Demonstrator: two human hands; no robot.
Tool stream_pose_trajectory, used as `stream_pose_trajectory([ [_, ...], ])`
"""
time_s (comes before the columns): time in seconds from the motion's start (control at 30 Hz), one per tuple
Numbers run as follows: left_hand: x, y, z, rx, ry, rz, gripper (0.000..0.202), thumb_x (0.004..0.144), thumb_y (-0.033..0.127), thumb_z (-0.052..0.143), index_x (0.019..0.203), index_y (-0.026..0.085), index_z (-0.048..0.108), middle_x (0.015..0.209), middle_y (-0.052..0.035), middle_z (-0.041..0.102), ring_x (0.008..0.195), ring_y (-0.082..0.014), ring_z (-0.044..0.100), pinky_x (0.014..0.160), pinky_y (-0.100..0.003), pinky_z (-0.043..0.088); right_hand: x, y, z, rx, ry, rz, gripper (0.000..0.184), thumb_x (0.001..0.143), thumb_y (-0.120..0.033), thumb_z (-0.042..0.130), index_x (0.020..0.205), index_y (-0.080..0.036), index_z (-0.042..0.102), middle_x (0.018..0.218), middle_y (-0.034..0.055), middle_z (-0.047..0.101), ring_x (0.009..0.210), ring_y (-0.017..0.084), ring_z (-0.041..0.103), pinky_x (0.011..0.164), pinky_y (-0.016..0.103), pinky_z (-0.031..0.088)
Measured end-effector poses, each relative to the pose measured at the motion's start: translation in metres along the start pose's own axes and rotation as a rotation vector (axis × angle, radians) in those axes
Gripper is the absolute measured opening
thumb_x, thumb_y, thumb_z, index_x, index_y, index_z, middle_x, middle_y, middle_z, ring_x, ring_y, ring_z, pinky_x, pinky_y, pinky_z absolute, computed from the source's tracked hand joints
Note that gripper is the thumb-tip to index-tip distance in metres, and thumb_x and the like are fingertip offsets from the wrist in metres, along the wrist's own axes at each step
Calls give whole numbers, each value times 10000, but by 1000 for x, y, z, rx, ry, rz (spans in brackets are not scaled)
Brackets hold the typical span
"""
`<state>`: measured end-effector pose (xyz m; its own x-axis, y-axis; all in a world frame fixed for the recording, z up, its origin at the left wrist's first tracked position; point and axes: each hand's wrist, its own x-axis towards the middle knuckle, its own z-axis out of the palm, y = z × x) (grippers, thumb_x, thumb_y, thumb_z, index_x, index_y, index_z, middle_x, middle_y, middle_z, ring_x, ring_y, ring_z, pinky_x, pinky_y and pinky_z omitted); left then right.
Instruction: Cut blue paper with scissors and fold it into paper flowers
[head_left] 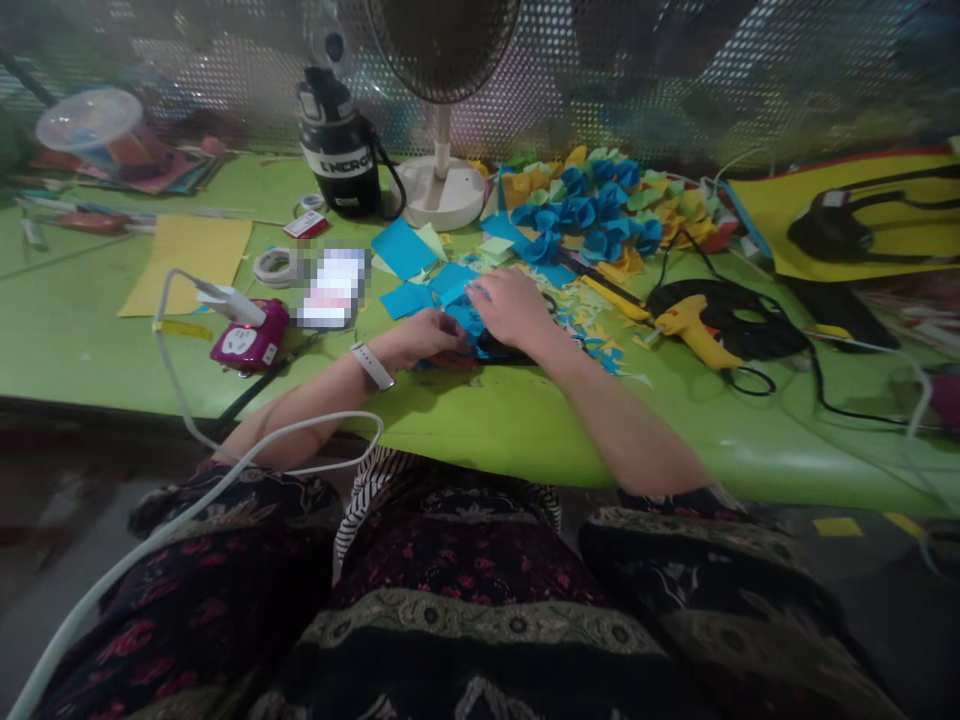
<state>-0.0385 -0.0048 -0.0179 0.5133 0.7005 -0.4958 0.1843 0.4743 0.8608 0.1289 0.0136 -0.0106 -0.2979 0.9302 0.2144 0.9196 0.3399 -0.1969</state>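
Blue paper (454, 284) lies at the middle of the surface (487, 425), nearer the front edge than the back, under and between the two hands. A plain green strip runs from the hands to the front edge, giving room to draw back; another stretch of green shows toward the front left corner. Sideways room is tighter: the phone (331, 290), tape (275, 267) and adapter (250, 337) stand to the left, and the cutter (615, 297) and glue gun (699, 332) to the right. Toward the back edge, the bottle (341, 150), fan (441, 195) and paper flowers (600, 210) close off the reach. Scraps (600, 335) spread beside the right wrist. A white cable (176, 525) passes over the front edge by the left forearm.

The left hand (431, 338) is narrow, its fingers curled in at the near side of the blue paper; whether they pinch it cannot be told. The right hand (514, 308) arches palm down, fingertips bent onto the paper; its grip underneath is hidden.
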Motion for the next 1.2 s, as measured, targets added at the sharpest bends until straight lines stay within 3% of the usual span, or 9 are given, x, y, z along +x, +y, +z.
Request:
stream_pose_trajectory([
  [0.37, -2, 2, 2, 18, 34, -14, 247, 741, 118, 765, 894, 147, 574, 708, -36, 710, 797, -186, 723, 943, -432, 543, 1, 1, 1, 0, -14, -4, 444, 1017, -363, 312, 972, -166, 708, 1051, 146, 691, 1012, 289, 569, 886, 416, 401],
  [0.63, -1, 2, 1, 3, 21, 8, 291, 707, 118, 808, 780, 158, 529, 687, -31, 700, 756, -171, 723, 904, -401, 559, 0, 1, 1, -6, -1, 3, 423, 1009, -360, 344, 972, -158, 715, 1043, 142, 694, 998, 282, 569, 863, 398, 406],
  [1.2, -4, 4, 3, 21, 30, -9, 231, 749, 116, 756, 889, 146, 574, 699, -28, 703, 784, -177, 718, 943, -426, 542, 0, 0, 0, -11, -10, -6, 416, 1009, -355, 345, 976, -168, 715, 1057, 143, 701, 1008, 290, 582, 879, 415, 408],
])
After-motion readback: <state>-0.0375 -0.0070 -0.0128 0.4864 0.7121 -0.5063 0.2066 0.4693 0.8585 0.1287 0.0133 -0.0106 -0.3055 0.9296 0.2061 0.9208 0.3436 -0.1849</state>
